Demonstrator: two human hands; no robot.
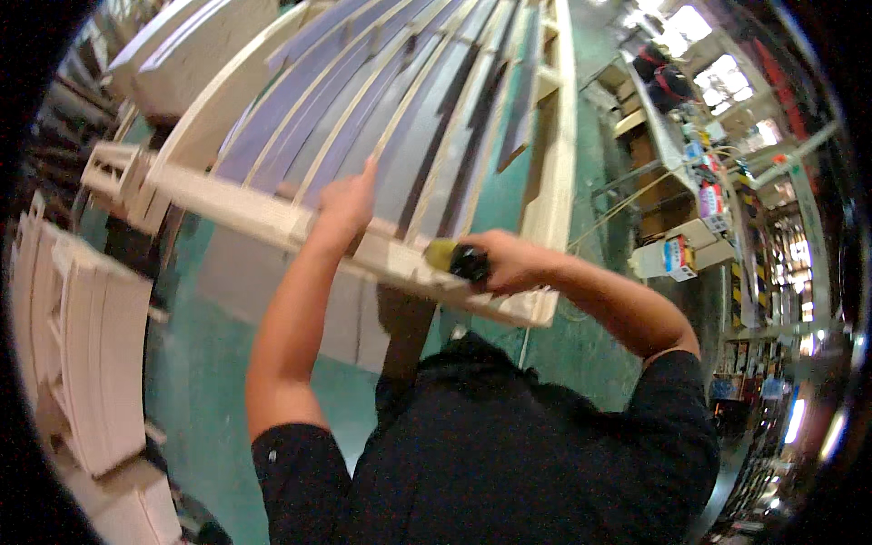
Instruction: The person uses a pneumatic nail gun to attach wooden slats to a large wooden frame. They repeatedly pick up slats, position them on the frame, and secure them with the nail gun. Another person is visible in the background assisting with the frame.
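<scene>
A black shirt [536, 454] sat closest to my camera, just behind both hands, its short sleeves leaving the forearms bare as they reached forward. I had the right hand [513, 261] wrapped around a tool [459, 262], black by the fingers and yellowish at its left end. That end was over the rail [232, 203] of a pale wooden frame [561, 118], but I could not tell whether its tip touched the wood. The left hand [348, 204] was ahead and to the left, over the same rail, one finger extended away from me; the others were blurred, so I could not tell whether they gripped anything.

Beyond both hands, long grey-violet slats [327, 118] with pale edges fanned away inside the frame. Under it I saw green floor [590, 350]. Well to the left of the left hand, pale panels [100, 336] stood close together. Well to the right of the right hand was a cluttered surface [674, 136], with an open carton [704, 234] at its near end.
</scene>
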